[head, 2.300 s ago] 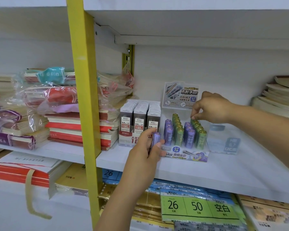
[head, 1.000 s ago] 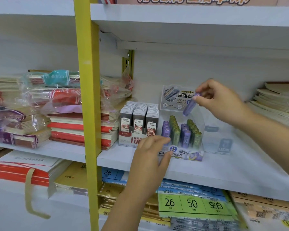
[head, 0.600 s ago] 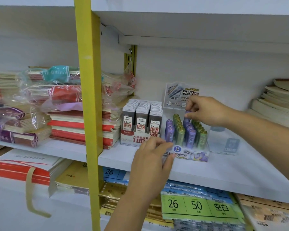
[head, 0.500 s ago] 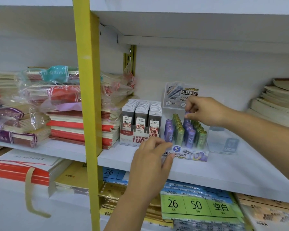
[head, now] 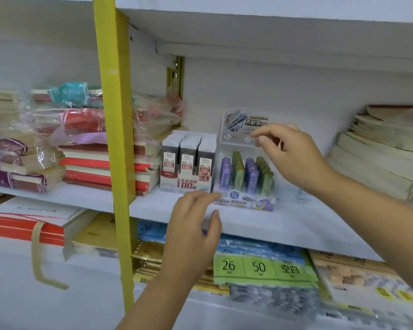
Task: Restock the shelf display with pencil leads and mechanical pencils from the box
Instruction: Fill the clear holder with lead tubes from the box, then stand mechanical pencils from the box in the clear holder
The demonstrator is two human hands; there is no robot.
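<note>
Left hand (head: 196,225): fingers loosely apart, gripping nothing, tips at front-left corner of display tray (head: 246,203); contact unclear (blur). Tray sits on white shelf (head: 296,225), lead tubes (head: 244,173) upright in rows. Grey lead boxes (head: 188,160) at tray's 9 o'clock. Right hand (head: 289,156) above tray at 1 o'clock, fingers relaxed, apart.

A white shelf (head: 296,229) ran before a plain white back wall (head: 272,91); a yellow upright post (head: 112,115) stood at its front edge, another shelf board (head: 272,32) overhead.
</note>
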